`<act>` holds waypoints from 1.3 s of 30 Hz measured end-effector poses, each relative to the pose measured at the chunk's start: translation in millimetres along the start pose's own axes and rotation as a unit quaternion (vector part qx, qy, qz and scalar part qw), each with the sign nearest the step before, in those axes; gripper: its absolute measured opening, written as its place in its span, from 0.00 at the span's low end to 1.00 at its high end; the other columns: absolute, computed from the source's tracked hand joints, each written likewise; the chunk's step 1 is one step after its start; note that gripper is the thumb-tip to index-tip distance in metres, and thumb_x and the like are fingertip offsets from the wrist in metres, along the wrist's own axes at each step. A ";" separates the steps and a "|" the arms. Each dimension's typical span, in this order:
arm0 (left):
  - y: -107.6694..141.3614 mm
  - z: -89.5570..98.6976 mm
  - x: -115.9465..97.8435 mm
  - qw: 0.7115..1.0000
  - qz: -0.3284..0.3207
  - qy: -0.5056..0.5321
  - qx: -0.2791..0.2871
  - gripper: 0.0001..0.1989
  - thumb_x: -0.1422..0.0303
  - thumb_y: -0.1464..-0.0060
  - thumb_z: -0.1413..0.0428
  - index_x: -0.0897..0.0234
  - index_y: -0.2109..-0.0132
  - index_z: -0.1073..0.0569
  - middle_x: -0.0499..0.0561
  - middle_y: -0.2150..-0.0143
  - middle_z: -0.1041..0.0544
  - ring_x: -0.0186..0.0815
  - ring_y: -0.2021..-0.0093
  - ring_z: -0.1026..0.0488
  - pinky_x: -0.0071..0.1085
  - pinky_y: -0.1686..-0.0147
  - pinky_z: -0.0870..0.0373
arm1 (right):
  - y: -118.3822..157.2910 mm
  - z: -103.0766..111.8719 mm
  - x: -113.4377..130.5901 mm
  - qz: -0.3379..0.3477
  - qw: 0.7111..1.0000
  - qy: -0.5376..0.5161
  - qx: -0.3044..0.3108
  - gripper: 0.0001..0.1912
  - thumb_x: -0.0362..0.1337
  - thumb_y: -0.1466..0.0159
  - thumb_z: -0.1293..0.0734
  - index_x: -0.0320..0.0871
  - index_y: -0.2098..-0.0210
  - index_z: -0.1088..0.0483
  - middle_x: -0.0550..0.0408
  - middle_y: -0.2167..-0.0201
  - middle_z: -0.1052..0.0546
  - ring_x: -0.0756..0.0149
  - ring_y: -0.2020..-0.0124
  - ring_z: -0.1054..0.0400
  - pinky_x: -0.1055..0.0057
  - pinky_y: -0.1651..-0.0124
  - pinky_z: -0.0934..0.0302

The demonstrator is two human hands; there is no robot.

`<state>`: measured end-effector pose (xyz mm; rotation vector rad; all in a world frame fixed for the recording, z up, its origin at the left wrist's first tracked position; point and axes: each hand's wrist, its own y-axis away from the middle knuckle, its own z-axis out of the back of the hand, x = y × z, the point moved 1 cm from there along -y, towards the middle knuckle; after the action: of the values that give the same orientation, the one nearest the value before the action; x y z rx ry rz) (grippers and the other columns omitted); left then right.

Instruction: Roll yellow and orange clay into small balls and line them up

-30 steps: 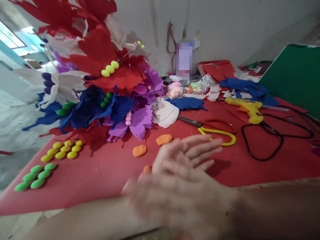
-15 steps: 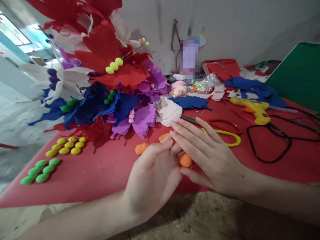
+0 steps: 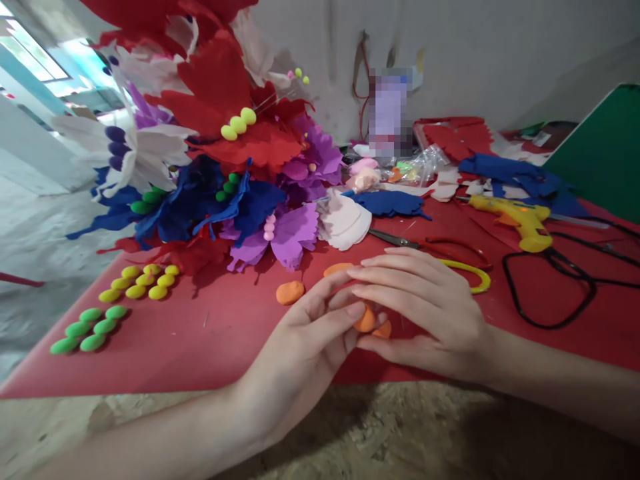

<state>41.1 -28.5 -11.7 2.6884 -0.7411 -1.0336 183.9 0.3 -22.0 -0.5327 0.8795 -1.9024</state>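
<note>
Between the thumb and fingers of my left hand (image 3: 305,353) is a small lump of orange modelling clay (image 3: 366,319). My right hand (image 3: 425,307) arches over it, fingers long and slightly bent, their tips by the left fingers; its palm side is hidden. A second orange clay piece (image 3: 383,329) shows on the table just behind the held one. Left of the hands lies another orange lump (image 3: 290,292), and a flat orange piece (image 3: 338,269) rests beyond the left fingertips.
Yellow clay ovals (image 3: 135,291) and green ones (image 3: 93,342) sit in rows on the red tabletop (image 3: 200,353). Cloth butterflies (image 3: 270,227) crowd the back left. Scissors (image 3: 400,240) lie behind my right hand; a yellow glue gun (image 3: 530,223) with black cord is farther right.
The hands were pressed nearer palm to palm, with the left thumb raised. Now the left thumb has come down on the orange lump, and the right fingers are more curved. The view has shifted slightly.
</note>
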 end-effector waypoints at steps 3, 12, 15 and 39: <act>2.5 4.0 -1.7 1.000 -0.009 -0.021 -0.013 0.11 0.81 0.49 0.49 0.64 0.61 0.28 0.46 0.69 0.26 0.23 0.69 0.30 0.17 0.66 0.34 | -0.2 -0.7 1.9 -0.002 1.000 -0.028 0.003 0.08 0.35 0.42 0.36 0.36 0.66 0.30 0.45 0.64 0.23 0.62 0.59 0.30 0.63 0.55 0.35; -6.6 55.6 -44.6 0.905 -0.321 -0.270 -0.078 0.13 0.79 0.48 0.54 0.64 0.58 0.29 0.50 0.59 0.26 0.34 0.54 0.32 0.31 0.53 0.38 | 8.2 -18.8 4.0 -0.036 0.995 -0.066 0.066 0.09 0.34 0.41 0.37 0.34 0.65 0.30 0.49 0.67 0.23 0.63 0.64 0.32 0.63 0.61 0.36; -8.2 67.9 -49.6 0.881 -0.349 -0.310 -0.077 0.13 0.79 0.49 0.53 0.63 0.58 0.29 0.48 0.62 0.26 0.33 0.57 0.32 0.31 0.53 0.38 | 8.7 -33.6 7.2 -0.040 0.989 -0.072 0.127 0.08 0.33 0.41 0.37 0.35 0.67 0.28 0.50 0.70 0.24 0.62 0.67 0.33 0.63 0.63 0.37; -9.5 82.7 -44.1 0.860 -0.329 -0.390 -0.024 0.14 0.78 0.47 0.52 0.58 0.58 0.29 0.45 0.66 0.28 0.28 0.63 0.33 0.24 0.60 0.37 | 33.3 -1.1 -15.2 -0.158 0.948 -0.049 0.272 0.13 0.39 0.45 0.34 0.39 0.63 0.29 0.49 0.65 0.26 0.61 0.63 0.34 0.61 0.61 0.37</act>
<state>-38.3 3.8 -50.8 2.4452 0.1984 -2.3208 209.3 4.2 -48.1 -0.4378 0.1813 -2.2706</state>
